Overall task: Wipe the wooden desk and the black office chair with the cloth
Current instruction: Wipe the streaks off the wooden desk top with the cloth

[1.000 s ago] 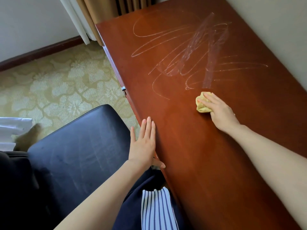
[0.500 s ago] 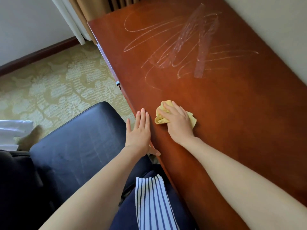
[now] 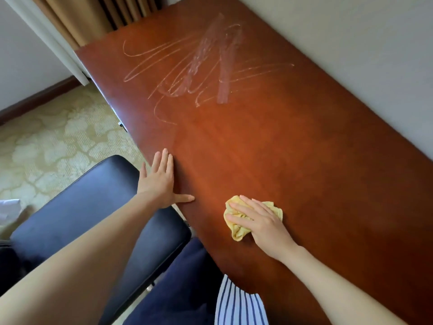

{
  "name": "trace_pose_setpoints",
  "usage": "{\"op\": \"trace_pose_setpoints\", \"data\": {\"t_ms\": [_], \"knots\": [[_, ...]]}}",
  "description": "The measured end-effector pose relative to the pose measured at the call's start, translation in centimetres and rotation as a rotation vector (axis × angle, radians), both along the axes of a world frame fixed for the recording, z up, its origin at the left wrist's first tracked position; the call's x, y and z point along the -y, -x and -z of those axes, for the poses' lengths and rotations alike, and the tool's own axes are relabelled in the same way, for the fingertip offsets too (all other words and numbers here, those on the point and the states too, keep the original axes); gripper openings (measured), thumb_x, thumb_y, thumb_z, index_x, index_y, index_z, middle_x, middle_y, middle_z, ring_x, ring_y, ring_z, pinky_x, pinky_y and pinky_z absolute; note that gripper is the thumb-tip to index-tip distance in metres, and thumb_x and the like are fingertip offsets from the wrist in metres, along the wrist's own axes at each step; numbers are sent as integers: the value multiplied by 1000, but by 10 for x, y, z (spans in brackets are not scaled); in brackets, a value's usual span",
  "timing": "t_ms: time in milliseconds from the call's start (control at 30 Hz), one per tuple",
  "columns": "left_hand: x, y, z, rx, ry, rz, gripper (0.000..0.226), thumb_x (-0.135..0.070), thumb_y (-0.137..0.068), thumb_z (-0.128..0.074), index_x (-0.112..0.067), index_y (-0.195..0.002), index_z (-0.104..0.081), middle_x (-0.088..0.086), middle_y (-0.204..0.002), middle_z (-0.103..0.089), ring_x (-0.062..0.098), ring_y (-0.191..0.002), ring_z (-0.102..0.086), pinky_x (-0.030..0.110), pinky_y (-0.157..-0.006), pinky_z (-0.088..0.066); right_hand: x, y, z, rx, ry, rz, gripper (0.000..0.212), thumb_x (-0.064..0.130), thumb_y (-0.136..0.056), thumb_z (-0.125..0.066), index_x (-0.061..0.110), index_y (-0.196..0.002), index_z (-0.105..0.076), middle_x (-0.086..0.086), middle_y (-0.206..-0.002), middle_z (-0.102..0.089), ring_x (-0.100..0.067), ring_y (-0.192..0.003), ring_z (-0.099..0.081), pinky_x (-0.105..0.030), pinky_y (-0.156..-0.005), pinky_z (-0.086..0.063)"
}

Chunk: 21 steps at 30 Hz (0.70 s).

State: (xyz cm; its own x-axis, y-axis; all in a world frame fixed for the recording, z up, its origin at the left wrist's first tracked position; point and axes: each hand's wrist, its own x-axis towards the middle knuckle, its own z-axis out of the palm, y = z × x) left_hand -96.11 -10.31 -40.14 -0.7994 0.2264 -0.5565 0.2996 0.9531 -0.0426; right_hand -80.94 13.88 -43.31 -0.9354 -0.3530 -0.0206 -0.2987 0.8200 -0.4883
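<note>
The reddish wooden desk [image 3: 293,146] runs from the near right to the far curtain, with pale streaks and smears [image 3: 206,66] across its far half. A crumpled yellow cloth [image 3: 235,227] lies on the near part of the desk. My right hand [image 3: 260,224] lies flat on the cloth with straight fingers, pressing it to the wood. My left hand [image 3: 159,181] rests flat on the desk's left edge, fingers straight and thumb spread onto the top. The black office chair [image 3: 77,214] stands left of the desk, partly hidden by my left forearm.
A pale wall [image 3: 351,43] borders the desk's right side. Tan curtains [image 3: 93,17] hang at the far end. Patterned yellow carpet [image 3: 58,141] covers the floor to the left. My dark blue and striped clothing [image 3: 234,306] shows at the bottom.
My right hand swept the cloth from mid-desk over to the left edge, then back right and nearer to me. My left hand stayed flat on the desk's edge. The view shifted.
</note>
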Motion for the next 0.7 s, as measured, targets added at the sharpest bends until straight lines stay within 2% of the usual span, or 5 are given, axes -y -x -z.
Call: {"op": "trace_pose_setpoints", "data": {"t_ms": [167, 267, 367, 533, 700], "knots": [[-49, 14, -4, -48, -36, 188, 131, -84, -67, -50, -8, -148, 20, 5, -156, 27, 22, -144, 22, 50, -116, 5, -57, -1, -5, 46, -42, 200, 68, -22, -74, -60, 25, -123, -63, 2, -139, -51, -24, -135, -38, -47, -106, -39], [-78, 34, -4, -44, -41, 276, 131, -82, -67, -52, -8, -147, 22, 6, -155, 28, 23, -144, 23, 50, -115, 7, -88, 17, -7, 73, -69, 296, 72, -26, -72, -57, 22, -125, -62, 1, -140, -50, -25, -136, -36, -50, -104, -40], [-100, 64, -3, -30, -49, 294, 133, -83, -66, -51, -9, -147, 23, 5, -155, 29, 23, -144, 23, 49, -115, 8, -118, 51, -10, 98, -73, 439, 71, -27, -75, -50, 21, -128, -60, 2, -143, -45, -21, -139, -30, -47, -109, -36], [-111, 107, 3, -30, -101, 210, 136, -83, -63, -54, -10, -148, 23, 5, -155, 30, 23, -143, 26, 47, -115, 10, -155, 142, -12, 122, -64, 652, 67, -24, -82, -41, 17, -134, -52, -2, -148, -39, -20, -142, -23, -24, -113, -15], [-117, 121, 15, -55, -107, 264, 141, -84, -59, -55, -7, -146, 25, 9, -154, 31, 23, -140, 30, 45, -114, 12, -163, 239, -4, 92, -80, 844, 60, -17, -89, -38, 16, -138, -49, -2, -151, -34, -23, -143, -20, -31, -118, -17]]}}
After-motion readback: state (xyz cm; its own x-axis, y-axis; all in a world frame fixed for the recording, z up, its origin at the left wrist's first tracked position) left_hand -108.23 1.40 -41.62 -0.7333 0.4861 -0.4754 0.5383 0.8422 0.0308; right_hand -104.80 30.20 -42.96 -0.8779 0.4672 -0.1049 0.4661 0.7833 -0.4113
